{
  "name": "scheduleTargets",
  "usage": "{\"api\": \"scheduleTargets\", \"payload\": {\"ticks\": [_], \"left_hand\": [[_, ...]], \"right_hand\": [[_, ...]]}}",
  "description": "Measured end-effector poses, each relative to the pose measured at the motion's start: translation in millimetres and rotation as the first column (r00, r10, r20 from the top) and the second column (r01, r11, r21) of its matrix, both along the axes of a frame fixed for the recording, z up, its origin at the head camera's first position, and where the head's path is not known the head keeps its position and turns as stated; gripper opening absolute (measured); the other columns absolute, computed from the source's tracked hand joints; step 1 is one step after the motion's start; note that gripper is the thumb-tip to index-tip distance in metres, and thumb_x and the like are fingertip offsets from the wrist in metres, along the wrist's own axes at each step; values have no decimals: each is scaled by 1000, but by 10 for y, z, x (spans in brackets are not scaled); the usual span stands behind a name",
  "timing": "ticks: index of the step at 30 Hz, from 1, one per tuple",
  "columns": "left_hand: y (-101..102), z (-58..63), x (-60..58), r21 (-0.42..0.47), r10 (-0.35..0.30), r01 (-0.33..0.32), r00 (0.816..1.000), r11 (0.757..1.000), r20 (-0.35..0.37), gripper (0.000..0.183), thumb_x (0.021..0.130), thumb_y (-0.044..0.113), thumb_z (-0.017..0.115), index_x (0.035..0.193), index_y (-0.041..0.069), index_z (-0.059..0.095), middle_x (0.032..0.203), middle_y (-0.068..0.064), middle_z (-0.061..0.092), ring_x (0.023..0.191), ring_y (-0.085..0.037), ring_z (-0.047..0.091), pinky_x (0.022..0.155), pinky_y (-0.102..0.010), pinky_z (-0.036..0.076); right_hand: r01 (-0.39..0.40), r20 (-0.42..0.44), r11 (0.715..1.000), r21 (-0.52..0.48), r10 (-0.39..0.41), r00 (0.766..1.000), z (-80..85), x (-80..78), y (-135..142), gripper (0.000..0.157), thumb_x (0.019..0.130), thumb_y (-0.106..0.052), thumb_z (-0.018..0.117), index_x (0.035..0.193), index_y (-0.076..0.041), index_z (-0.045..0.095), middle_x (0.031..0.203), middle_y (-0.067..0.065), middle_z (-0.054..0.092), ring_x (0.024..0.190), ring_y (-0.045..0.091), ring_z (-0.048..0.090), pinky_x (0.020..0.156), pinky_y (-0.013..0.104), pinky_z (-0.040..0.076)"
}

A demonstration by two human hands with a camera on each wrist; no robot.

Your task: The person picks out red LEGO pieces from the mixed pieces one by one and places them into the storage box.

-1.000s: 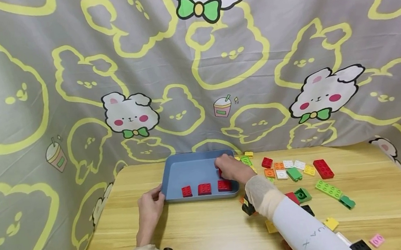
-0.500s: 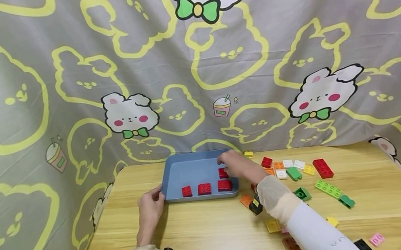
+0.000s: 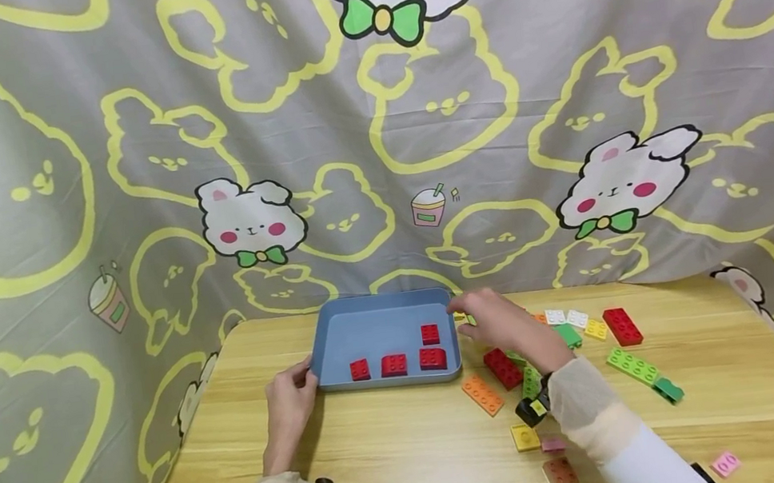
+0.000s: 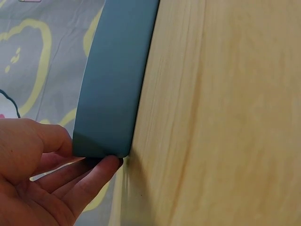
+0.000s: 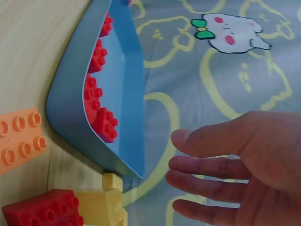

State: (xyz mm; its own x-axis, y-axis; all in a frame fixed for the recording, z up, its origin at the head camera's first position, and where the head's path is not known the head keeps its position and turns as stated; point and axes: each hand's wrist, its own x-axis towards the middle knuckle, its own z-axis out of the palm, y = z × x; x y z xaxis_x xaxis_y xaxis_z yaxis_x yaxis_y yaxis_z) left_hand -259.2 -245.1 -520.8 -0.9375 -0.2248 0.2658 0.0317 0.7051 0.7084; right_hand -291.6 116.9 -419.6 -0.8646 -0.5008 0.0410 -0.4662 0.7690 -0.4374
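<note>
A blue tray (image 3: 369,332) lies at the back of the wooden table. My left hand (image 3: 291,402) holds its near left corner; in the left wrist view the thumb and fingers (image 4: 96,186) close on the tray's end. Several red toy bricks sit in the tray: a row along its front side, with a small brick (image 3: 393,365) in the middle, and another red brick (image 3: 430,334) behind the right end. Just past the tray's right side is my right hand (image 3: 502,324), its fingers extended and holding nothing in the right wrist view.
Loose bricks spread over the right of the table: an orange one (image 3: 482,395), a red one (image 3: 503,369) beside the tray, a yellow one (image 3: 525,437), a lime one (image 3: 632,365) and a larger red one (image 3: 622,326). A patterned curtain (image 3: 341,223) hangs behind.
My right hand has let go of a small red brick in the tray's right part and moved out rightward over the loose bricks. The left hand stays at the tray's corner.
</note>
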Motion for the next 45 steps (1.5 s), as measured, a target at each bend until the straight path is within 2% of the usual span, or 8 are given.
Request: {"api": "scheduleTargets", "payload": {"ticks": [6,14,23,28,32,37,42,45], "left_hand": [[7,20,-18,1,2,-2,1000,1000,16,34,92,2,64,125,0,72,106,-21,76,96,-32,74,79,-43,57],[39,31,-21,6,-4,4,1000,1000,19,34,92,0,64,125,-1,72,106,-20,76,97,-33,73,76,-41,57],[52,12,-53,9,-17,17,999,1000,40,35,93,3,64,127,1,71,108,-19,76,97,-31,73,78,-40,57],[57,25,-41,16,-19,19,999,1000,32,35,93,2,63,127,0,71,109,-21,75,97,-32,73,75,-37,56],[50,32,-15,18,-24,24,1000,1000,14,34,92,0,63,125,-1,72,108,-21,75,97,-32,73,73,-34,56],[28,23,5,10,-15,15,1000,1000,-9,33,92,-1,64,124,-1,73,107,-21,75,97,-33,73,77,-41,57],[4,13,9,-3,-18,18,1000,1000,-19,34,91,-2,63,123,-1,73,105,-21,76,97,-34,73,80,-45,57],[-2,8,7,-12,-16,16,1000,1000,-25,34,90,-2,63,122,-1,73,103,-21,76,96,-34,73,80,-46,57]], "right_hand": [[63,-26,998,-6,-63,998,-14,163,145,30,92,-8,76,122,-2,72,119,12,71,112,32,66,94,48,54],[126,-24,991,-53,-127,992,-76,329,326,33,89,-8,79,120,0,72,116,16,70,106,34,66,89,49,55],[213,23,975,-65,-212,977,-237,382,403,34,90,-7,77,122,1,71,115,17,69,104,33,66,88,49,56],[263,57,964,-43,-261,964,-359,410,384,36,91,-13,78,124,-1,71,119,16,68,107,34,65,92,52,54],[291,73,956,-29,-288,955,-472,439,360,32,90,-13,79,120,-4,73,117,15,68,104,32,65,90,50,55],[303,52,953,-10,-302,952,-583,466,322,32,90,-14,79,121,-5,74,121,16,65,105,32,64,91,51,54],[317,31,948,5,-317,948,-629,465,278,36,90,-14,79,123,-2,72,131,24,62,116,39,62,96,56,51],[334,42,943,20,-334,942,-646,466,263,38,89,-15,80,124,-2,72,131,24,61,112,37,63,95,56,51]]}}
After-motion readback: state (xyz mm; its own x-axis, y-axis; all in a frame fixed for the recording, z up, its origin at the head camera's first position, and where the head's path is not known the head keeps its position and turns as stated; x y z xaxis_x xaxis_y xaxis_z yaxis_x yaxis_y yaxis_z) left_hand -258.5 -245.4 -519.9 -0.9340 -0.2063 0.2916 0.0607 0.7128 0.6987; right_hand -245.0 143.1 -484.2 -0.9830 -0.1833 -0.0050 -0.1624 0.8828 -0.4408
